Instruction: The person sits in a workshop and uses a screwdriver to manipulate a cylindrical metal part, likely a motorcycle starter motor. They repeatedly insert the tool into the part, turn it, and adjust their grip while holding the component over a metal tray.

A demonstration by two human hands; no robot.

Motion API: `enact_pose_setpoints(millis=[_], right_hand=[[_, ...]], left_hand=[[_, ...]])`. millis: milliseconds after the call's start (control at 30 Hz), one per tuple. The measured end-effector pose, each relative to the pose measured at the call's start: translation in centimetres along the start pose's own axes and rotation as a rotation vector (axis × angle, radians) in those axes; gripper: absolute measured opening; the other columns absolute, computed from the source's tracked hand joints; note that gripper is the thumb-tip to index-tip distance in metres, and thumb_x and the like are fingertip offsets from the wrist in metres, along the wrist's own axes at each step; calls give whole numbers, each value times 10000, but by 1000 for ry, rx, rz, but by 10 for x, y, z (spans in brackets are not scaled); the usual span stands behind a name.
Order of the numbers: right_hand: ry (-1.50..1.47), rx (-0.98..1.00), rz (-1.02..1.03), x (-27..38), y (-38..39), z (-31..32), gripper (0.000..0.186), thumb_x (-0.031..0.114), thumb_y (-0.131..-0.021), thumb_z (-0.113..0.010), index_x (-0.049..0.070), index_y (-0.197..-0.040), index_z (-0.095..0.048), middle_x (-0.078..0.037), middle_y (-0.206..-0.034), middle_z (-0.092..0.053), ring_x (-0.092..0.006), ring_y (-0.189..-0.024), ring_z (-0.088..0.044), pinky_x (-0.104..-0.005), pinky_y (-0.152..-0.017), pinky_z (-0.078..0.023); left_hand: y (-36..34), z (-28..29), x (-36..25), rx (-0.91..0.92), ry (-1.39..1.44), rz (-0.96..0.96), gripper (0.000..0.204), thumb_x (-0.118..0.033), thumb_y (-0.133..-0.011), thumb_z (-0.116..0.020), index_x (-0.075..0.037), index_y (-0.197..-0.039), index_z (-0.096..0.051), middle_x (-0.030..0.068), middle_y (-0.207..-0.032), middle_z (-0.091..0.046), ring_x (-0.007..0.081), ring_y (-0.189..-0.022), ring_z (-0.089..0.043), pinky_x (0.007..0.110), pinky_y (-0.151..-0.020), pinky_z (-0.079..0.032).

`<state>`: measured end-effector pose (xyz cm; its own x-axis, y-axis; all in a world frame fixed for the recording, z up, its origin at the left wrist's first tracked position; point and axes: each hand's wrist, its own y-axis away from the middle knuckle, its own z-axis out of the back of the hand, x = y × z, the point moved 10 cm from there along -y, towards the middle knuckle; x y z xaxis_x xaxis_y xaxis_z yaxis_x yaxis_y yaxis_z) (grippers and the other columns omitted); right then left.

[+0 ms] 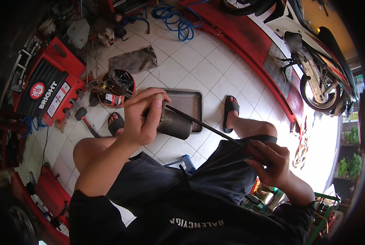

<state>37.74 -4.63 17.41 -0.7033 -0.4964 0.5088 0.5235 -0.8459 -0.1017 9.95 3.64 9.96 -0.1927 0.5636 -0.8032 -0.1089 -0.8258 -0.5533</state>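
Observation:
In front of me, my left hand is closed around the end of a dark metal cylinder. The cylinder is tilted, its rounded body showing below and to the right of my fingers. My right hand grips a long, thin, dark rod-like tool, whose grip end is hidden in my fist. The rod slants up and left to the cylinder's end beside my left fingertips; the contact itself is hard to make out. Behind the cylinder, a shallow grey metal tray lies on the floor.
A red-rimmed bowl of small parts and tools stands left of the tray. A hammer leans near a red machine. Farther off are a grey cloth and a coiled blue hose. A motorcycle stands right.

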Motion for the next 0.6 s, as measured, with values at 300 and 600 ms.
enact_pose_setpoints(millis=[300, 600], right_hand=[[-313, -17, -213, -34, -18, 19, 466, 184, -810, -805, -111, -1138, -650, -173, -970, -728, -276, -841, -717, -357, -781, -557], [-877, -234, -209, -109, 20, 15, 592, 369, -905, -727, -45, -1216, -441, -26, -670, -491, -142, -553, -504, -289, -539, -428]], left_hand=[[-5, 18, 44, -89, 238, 291, 409, -250, -1058, -472, 59, -897, -685, 70, -798, -672, 90, -690, -557, 231, -642, -424], [17, 8, 95, -382, 1170, 1030, 425, -449, -1009, -461, -71, -1048, -654, 130, -964, -685, 262, -638, -636, 323, -441, -415]])
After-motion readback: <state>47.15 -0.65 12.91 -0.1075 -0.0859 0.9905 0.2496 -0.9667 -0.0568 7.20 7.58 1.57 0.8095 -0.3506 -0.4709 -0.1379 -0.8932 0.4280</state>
